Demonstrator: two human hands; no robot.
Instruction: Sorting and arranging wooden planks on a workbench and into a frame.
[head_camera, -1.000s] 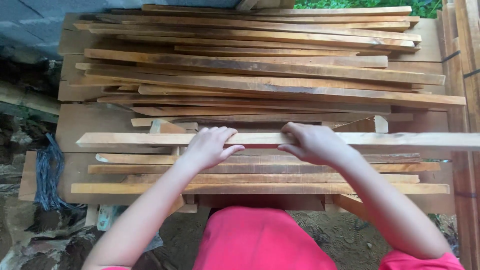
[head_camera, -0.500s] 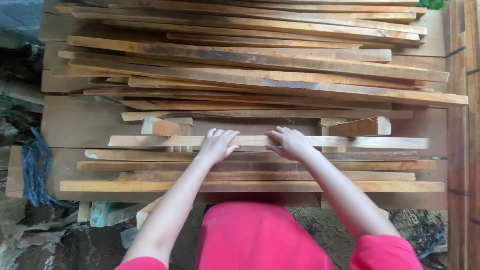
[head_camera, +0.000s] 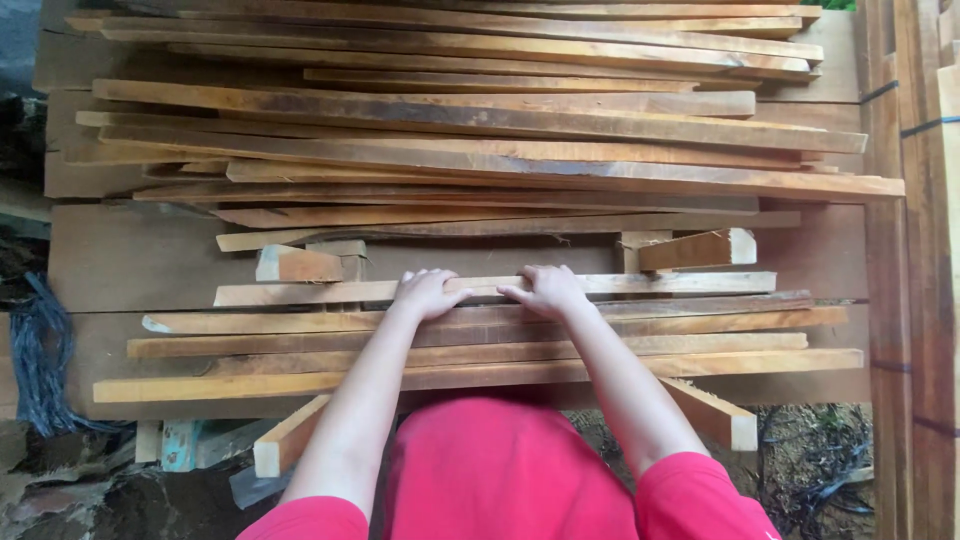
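Note:
A long pale wooden strip (head_camera: 680, 284) lies crosswise on a wide plank bench (head_camera: 140, 262). My left hand (head_camera: 428, 292) rests on the strip near its middle, fingers curled over its far edge. My right hand (head_camera: 548, 289) lies on the same strip just to the right, palm down. Closer to me, several more long strips (head_camera: 480, 350) lie side by side. Both arms come out of red sleeves at the bottom.
A large loose pile of long wooden strips (head_camera: 480, 130) covers the far half of the bench. Two short blocks (head_camera: 298, 264) (head_camera: 698, 250) lie beyond the strip. Dark blue rope (head_camera: 40, 370) hangs at the left. Upright boards (head_camera: 915, 250) stand at the right.
The strip under my hands has slid to the left and nearer to the row of strips in front of me. My hands have moved closer together on it.

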